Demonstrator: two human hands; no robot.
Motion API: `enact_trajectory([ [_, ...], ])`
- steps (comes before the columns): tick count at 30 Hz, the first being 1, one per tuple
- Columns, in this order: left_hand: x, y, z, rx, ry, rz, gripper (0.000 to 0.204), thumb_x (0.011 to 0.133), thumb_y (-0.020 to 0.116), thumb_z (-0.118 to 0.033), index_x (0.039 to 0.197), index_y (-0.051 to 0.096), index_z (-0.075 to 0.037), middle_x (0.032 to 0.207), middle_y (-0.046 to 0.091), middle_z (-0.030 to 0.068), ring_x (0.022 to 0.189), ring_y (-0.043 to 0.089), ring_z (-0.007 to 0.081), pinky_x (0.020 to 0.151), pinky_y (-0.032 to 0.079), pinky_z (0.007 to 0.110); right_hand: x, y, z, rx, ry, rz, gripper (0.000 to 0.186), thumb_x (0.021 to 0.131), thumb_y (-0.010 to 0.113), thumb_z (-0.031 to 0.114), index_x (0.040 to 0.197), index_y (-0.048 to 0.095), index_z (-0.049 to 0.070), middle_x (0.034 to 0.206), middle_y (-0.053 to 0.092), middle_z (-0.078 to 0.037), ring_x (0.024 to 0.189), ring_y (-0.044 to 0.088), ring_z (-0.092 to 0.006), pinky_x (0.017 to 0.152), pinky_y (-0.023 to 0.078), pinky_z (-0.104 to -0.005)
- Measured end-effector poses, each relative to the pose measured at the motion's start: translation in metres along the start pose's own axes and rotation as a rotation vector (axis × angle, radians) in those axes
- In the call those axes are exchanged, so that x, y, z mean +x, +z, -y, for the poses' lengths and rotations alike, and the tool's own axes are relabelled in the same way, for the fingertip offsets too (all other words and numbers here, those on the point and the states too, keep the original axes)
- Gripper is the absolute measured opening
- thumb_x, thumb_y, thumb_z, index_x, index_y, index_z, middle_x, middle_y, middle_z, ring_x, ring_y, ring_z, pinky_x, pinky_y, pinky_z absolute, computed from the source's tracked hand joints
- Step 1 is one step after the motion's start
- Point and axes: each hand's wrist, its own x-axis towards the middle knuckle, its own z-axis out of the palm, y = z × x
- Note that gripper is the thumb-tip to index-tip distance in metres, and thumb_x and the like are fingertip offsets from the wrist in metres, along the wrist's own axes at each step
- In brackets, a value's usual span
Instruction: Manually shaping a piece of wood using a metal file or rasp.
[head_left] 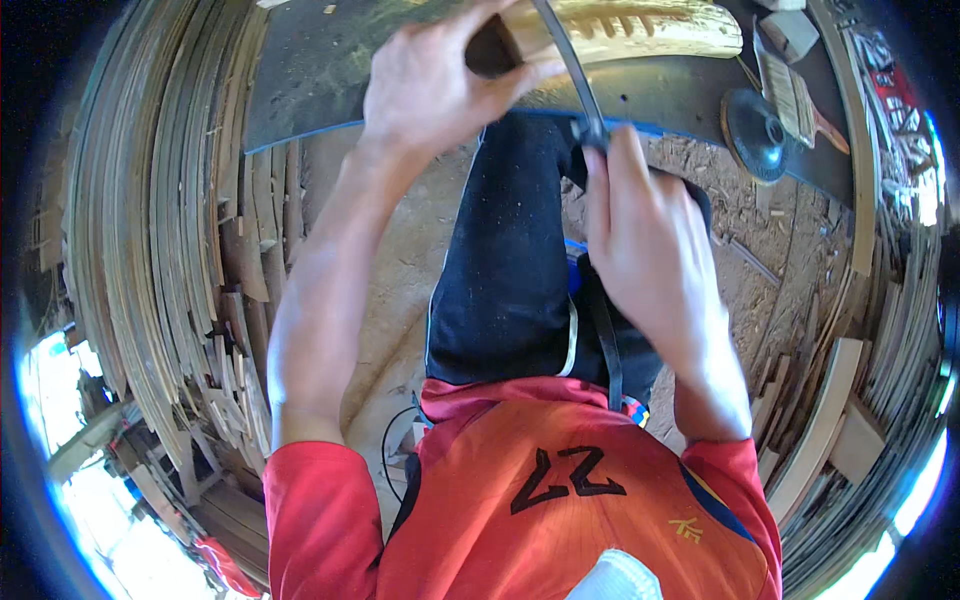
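A pale carved length of wood (680,32) with a row of notches lies along the near part of the bench. My left hand (425,90) is wrapped round its left end, thumb toward me, with a dark end face showing between thumb and fingers. My right hand (655,235) is closed around the handle of a long, narrow metal tool that looks like a file (572,58). The file slants up and left across the wood, and its far tip runs out of the picture. Fingers of the right hand are partly hidden behind its back.
On the dark bench (320,95), a round black disc (752,135) and a brush (790,100) lie to the right, with a small block (790,35) behind. Wood strips (150,200) are stacked at left; more boards (820,430) lean at right. My legs (510,260) are under the bench edge.
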Motion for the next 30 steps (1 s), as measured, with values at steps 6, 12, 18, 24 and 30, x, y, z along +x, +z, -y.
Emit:
enact_trajectory([
  [6, -0.005, 0.006, 0.013, 0.094, 0.148, -0.092, 0.074, 0.087, 0.084, -0.05, 0.139, 0.065, -0.002, 0.117, 0.075, 0.0256, 0.101, 0.077, 0.0385, 0.087, 0.063, 0.045, 0.024, 0.009, 0.002, 0.066, 0.031, -0.038, 0.021, 0.111, 0.052, 0.02, 0.102, 0.05, 0.001, 0.061, 0.064, -0.024, 0.057, 0.069, -0.0447, 0.05, 0.055, -0.0532],
  [12, -0.004, -0.007, -0.002, 0.088, -0.134, 0.134, 0.074, 0.088, 0.082, -0.052, 0.14, 0.064, -0.002, 0.117, 0.077, 0.0225, 0.102, 0.077, 0.0381, 0.09, 0.063, 0.045, -0.021, 0.008, 0.0, 0.06, 0.048, -0.003, 0.02, 0.108, 0.056, 0.02, 0.103, 0.049, 0.002, 0.057, 0.061, -0.022, 0.054, 0.067, -0.0432, 0.047, 0.054, -0.0536],
  [18, 0.003, -0.006, -0.003, -0.062, -0.012, -0.019, 0.069, 0.086, 0.087, -0.042, 0.137, 0.065, -0.002, 0.111, 0.077, 0.0223, 0.099, 0.078, 0.0372, 0.085, 0.063, 0.044, 0.034, 0.006, 0.002, 0.116, 0.034, -0.025, 0.023, 0.11, 0.05, 0.02, 0.103, 0.052, -0.002, 0.063, 0.063, -0.029, 0.061, 0.067, -0.0506, 0.056, 0.057, -0.0568],
  [24, 0.005, -0.007, -0.005, 0.14, -0.243, 0.237, 0.075, 0.089, 0.08, -0.057, 0.139, 0.065, -0.002, 0.11, 0.077, 0.0233, 0.098, 0.077, 0.0372, 0.087, 0.063, 0.044, -0.034, 0.005, -0.007, 0.128, 0.126, 0.034, 0.018, 0.11, 0.055, 0.021, 0.106, 0.051, 0.003, 0.058, 0.061, -0.024, 0.056, 0.067, -0.0458, 0.051, 0.053, -0.0571],
  [30, 0.0, 0.012, 0.012, -0.044, -0.052, -0.067, 0.069, 0.078, 0.092, -0.054, 0.132, 0.073, -0.015, 0.105, 0.081, 0.0167, 0.097, 0.08, 0.0359, 0.088, 0.063, 0.044, 0.017, 0.013, -0.002, 0.11, 0.03, -0.033, 0.021, 0.11, 0.053, 0.02, 0.105, 0.05, 0.0, 0.06, 0.063, -0.025, 0.055, 0.067, -0.0456, 0.05, 0.054, -0.0553],
])
